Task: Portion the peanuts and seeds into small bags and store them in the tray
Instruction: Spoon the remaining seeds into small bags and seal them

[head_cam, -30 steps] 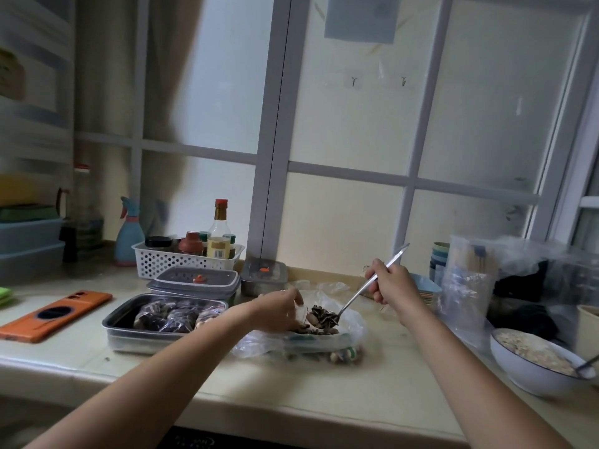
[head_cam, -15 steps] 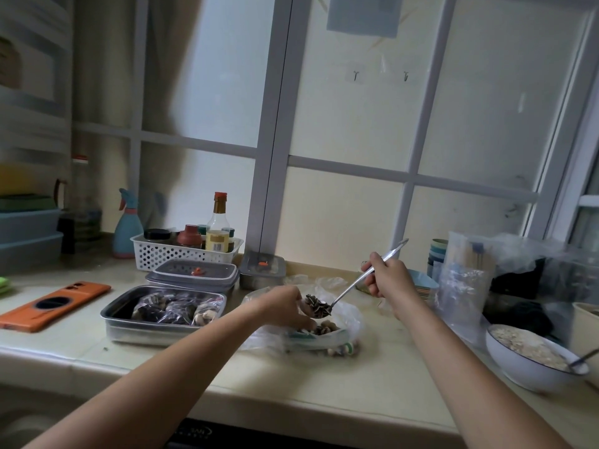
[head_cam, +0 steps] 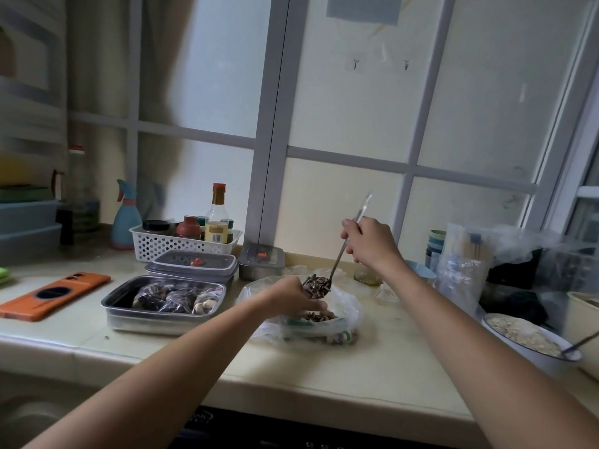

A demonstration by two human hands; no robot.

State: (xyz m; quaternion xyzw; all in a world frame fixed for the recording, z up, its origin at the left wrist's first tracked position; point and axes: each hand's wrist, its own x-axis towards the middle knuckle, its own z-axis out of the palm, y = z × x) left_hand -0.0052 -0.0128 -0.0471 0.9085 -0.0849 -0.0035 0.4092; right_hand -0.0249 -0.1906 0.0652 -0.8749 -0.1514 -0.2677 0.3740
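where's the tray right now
In the head view the tray sits left of centre on the counter, between the orange phone and the left hand.

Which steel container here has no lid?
The rectangular steel tray holding filled bags; the flat container and small box behind carry grey lids with orange tabs.

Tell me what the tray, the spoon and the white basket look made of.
Tray: likely stainless steel, brushed grey sheen on its walls. Spoon: metal, thin shiny handle. White basket: probably plastic, matte, moulded round holes.
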